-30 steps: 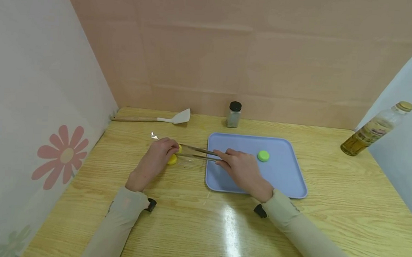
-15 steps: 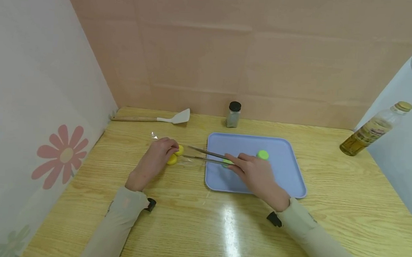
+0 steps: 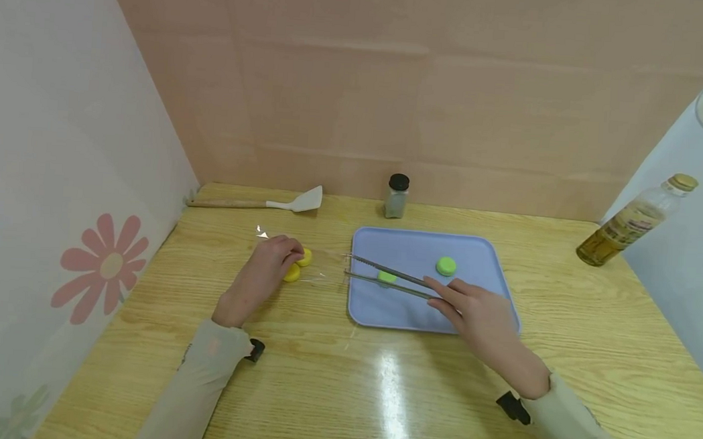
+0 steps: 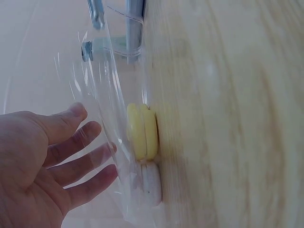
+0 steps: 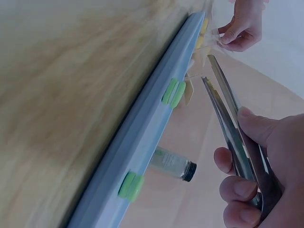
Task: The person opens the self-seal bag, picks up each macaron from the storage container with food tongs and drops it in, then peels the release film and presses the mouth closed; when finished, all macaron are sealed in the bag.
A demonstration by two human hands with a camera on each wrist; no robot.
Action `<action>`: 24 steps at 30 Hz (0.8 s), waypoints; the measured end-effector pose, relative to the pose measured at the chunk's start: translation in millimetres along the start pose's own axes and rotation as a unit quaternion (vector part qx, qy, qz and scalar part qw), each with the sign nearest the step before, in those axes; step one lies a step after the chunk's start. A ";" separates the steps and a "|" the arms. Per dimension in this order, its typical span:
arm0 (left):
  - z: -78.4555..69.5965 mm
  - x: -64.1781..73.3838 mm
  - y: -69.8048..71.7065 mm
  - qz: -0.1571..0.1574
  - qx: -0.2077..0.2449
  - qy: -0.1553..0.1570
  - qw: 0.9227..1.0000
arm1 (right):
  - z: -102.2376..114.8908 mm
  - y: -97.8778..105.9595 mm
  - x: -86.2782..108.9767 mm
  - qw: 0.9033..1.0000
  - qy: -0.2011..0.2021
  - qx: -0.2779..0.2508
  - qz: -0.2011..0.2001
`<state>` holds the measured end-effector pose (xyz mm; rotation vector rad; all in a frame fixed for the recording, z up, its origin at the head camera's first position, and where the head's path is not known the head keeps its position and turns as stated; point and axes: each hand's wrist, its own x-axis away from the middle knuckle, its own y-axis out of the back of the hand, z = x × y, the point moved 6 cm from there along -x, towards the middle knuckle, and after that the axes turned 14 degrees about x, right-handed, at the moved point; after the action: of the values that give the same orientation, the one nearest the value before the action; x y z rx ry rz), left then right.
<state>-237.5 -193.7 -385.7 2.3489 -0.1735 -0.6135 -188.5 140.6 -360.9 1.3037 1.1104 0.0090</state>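
Note:
My left hand [image 3: 261, 274] pinches the film of a clear plastic bag [image 4: 111, 90] lying on the table. Inside it, yellow macarons [image 3: 291, 272] show beside my fingers; the left wrist view also reveals a pale macaron [image 4: 151, 185] there. In my right hand [image 3: 479, 319] I grip metal tongs [image 3: 392, 282]. Their serrated arms stand apart with nothing between the tips, at the bag's mouth and the tray's left edge. Below the tongs a green macaron [image 3: 387, 277] sits on the blue tray [image 3: 406, 320]. A second green macaron [image 3: 446, 265] lies farther right on it.
Behind the tray stands a small jar [image 3: 396, 197] with a black lid. A white-headed spatula [image 3: 295, 204] lies at the back left. Toward the right wall is an oil bottle [image 3: 632, 223] with a gold cap.
My right hand has drawn the tongs rightward, out of the bag and over the tray. The left green macaron, hidden before, has come into view. My left hand stays where it was.

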 end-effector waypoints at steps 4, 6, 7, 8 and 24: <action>0.5 0.3 -0.2 0.003 -0.001 0.002 1.000 | -6.5 9.3 13.8 1.000 -0.012 0.025 0.009; 0.7 0.2 -0.5 0.004 -0.002 0.005 1.000 | -10.1 14.2 20.7 0.999 -0.018 0.033 0.009; 1.0 0.1 -0.8 0.005 -0.002 0.005 1.000 | -11.9 16.6 24.2 0.999 -0.019 0.035 0.009; 1.1 0.1 -0.9 0.006 -0.002 0.006 1.000 | -13.6 19.2 27.7 0.999 -0.020 0.037 0.007; 0.7 -0.9 -1.0 -0.002 0.001 -0.002 1.000 | -34.5 43.5 70.4 0.995 -0.063 0.071 0.038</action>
<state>-238.7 -193.1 -386.4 2.3498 -0.1706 -0.6208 -149.9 221.2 -368.0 1.4522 0.9682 -0.0954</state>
